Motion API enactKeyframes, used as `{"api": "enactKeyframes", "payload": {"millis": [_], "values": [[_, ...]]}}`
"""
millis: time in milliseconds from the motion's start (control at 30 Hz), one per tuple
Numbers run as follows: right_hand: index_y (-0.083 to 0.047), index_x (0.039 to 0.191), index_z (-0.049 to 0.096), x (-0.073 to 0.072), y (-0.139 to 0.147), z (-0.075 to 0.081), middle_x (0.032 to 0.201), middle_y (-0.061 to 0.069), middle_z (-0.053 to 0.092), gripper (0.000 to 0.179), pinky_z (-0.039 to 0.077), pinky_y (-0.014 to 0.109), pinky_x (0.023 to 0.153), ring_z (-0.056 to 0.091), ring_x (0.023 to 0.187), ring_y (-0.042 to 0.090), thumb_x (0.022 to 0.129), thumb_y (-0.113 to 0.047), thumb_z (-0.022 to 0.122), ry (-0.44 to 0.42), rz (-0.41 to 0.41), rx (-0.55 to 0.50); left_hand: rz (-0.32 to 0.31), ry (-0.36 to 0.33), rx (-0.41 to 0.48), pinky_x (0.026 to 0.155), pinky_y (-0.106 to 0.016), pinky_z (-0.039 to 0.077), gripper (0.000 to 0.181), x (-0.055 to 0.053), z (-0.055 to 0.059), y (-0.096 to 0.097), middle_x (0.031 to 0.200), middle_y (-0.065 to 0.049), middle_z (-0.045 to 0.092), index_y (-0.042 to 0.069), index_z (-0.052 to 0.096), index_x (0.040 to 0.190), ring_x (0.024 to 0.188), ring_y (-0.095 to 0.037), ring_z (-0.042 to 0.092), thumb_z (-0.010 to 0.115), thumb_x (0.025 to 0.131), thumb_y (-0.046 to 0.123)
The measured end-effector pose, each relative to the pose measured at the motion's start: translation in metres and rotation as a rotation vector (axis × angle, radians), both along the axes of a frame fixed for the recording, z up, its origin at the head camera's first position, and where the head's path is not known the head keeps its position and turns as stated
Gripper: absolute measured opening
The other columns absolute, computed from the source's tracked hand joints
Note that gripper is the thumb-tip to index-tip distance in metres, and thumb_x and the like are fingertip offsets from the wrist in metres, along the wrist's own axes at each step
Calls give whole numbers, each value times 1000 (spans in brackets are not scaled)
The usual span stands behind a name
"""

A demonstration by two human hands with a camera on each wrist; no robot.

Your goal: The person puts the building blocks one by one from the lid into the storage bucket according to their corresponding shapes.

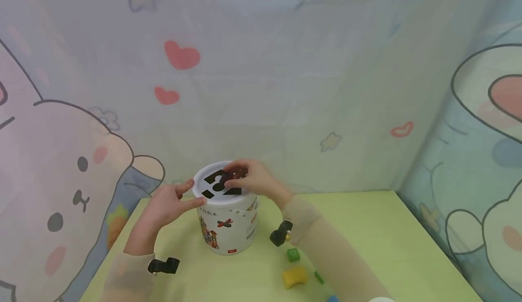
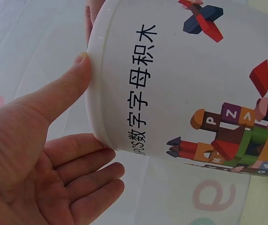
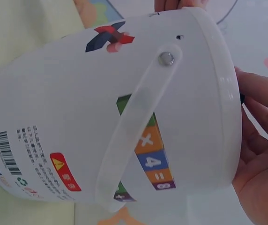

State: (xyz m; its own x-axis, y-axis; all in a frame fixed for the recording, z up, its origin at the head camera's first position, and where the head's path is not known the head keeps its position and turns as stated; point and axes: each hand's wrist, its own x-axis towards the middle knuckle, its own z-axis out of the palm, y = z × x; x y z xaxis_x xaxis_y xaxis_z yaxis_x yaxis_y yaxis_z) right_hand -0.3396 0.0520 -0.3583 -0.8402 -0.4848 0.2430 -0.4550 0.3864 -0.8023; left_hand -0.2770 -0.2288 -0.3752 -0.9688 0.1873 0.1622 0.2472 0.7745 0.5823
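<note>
letter-and-number block bucket (image 1: 228, 229), white and printed with coloured blocks, is stood upright on the yellow-green table (image 1: 367, 229), towards the far edge, where its top can be reached by both hands. its rim is met from the side by the left hand (image 1: 167, 204): thumb and forefinger are stretched apart and laid against the edge, the other fingers spread loosely, presumably so that the bucket is steadied. over the white lid (image 1: 200, 186), pierced with dark cut-outs, the right hand (image 1: 254, 177) is bent; what looks like a small dark block (image 1: 225, 177) is pinched between thumb and fingers, perhaps so that it can be turned finely. whether any of it is sunk in an opening cannot be told. the pale strap handle (image 3: 134, 126) is dropped against the bucket's side, out of the lid's way. nearer the body, beside the right sleeve (image 1: 330, 243), a green block (image 1: 293, 255), a yellow arch block (image 1: 295, 275), a thin green block (image 1: 319, 277) and a partly cut-off blue block (image 1: 332, 299) are scattered, within easy reach. behind the table, a backdrop cloth (image 1: 261, 98) printed with rabbits, hearts and stars is hung.
</note>
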Motion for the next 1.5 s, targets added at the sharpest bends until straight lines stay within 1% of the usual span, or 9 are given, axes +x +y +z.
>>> {"api": "enactKeyframes", "payload": {"millis": [233,400,500,633,733,833,933,1167,1500], "values": [[-14,127,78,-1,-16,-7,107,-3,77,39,56,27,81,71,94,9,91,-23,89,19,-28,36,0,-5,23,67,-36,44,93,0,-5,0,121,-30,70,7,51,157,88,-26,54,81,89,63],[-12,126,78,-2,-27,-9,114,-1,78,36,56,27,86,72,100,11,92,-22,88,39,-6,46,21,-27,33,59,-34,38,93,1,-5,-4,72,-7,55,8,50,158,63,-17,38,81,89,61],[-11,126,78,-3,-29,-7,114,0,78,36,56,28,87,72,102,12,92,-20,88,51,-10,46,17,-17,32,61,-35,40,93,0,-5,-6,75,-7,60,8,50,159,66,-19,41,80,90,63],[-10,124,78,-3,-27,-8,110,-2,78,35,55,27,87,71,99,8,92,-20,88,54,-21,65,18,7,20,67,-37,44,91,-1,-6,-4,98,-18,72,8,52,157,84,-24,53,80,90,63],[-10,123,78,-1,-25,-8,107,-3,77,35,55,28,86,70,96,7,92,-21,89,53,-36,92,13,-1,20,64,-35,42,91,-1,-7,-2,88,-15,71,8,52,157,75,-21,50,81,90,62],[-11,123,78,-1,-26,-6,107,-4,77,35,55,28,86,70,96,8,92,-24,88,60,-51,121,12,-11,27,56,-31,35,91,-2,-6,-2,65,0,50,8,50,158,59,-15,36,82,90,60],[-12,124,78,-2,-28,-2,108,-3,77,36,55,29,86,70,97,8,92,-25,88,78,-60,142,9,-4,33,51,-30,29,92,-5,-2,-3,61,8,26,8,49,159,52,-12,24,82,90,59],[-13,123,79,-3,-28,1,107,-5,77,35,55,29,86,69,95,8,92,-26,89,81,-65,172,2,-15,32,56,-34,36,94,-5,3,-3,67,-2,50,7,48,159,56,-14,28,81,90,61],[-13,122,80,-2,-29,-2,109,-5,77,34,54,28,88,68,98,8,92,-27,89,76,-74,187,-4,-3,24,54,-33,34,93,-5,-1,-4,65,2,42,7,49,159,56,-14,28,81,90,62]]}}
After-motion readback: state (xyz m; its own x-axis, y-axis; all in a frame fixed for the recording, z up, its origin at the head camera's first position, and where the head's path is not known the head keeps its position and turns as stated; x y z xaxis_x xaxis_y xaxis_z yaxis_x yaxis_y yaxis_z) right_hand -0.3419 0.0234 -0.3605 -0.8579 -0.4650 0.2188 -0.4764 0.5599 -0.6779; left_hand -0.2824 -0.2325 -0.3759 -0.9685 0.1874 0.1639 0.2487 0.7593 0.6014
